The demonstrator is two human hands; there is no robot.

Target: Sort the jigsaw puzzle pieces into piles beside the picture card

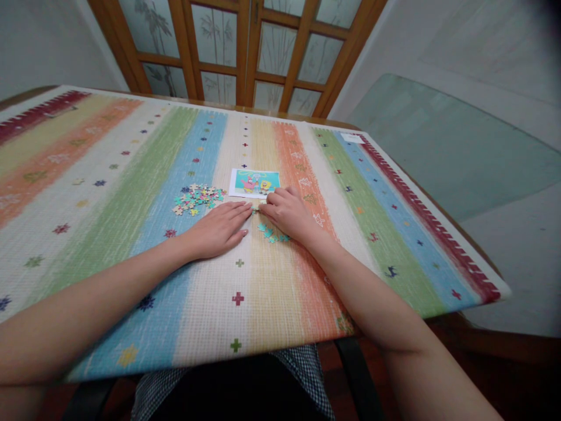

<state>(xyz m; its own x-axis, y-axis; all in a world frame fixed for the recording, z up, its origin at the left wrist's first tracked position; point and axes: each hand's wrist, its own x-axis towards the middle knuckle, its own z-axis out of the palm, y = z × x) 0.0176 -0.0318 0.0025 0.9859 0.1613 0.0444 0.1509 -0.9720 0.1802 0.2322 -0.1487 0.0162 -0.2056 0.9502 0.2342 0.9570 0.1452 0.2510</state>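
the right grip [289, 213] is apparently pinching a jigsaw piece [255, 211]; the left grip [221, 228] is lying flat, unclenched, beside it, ideally steadying it without hiding its edges.

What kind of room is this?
Probably a room in someone's home, maybe where people eat or play. You can see a striped tablecloth, wooden doors with glass panes and a little pile of jigsaw pieces.

The striped tablecloth [274, 292] carries jigsaw pieces [198, 199] and a picture card [255, 183].
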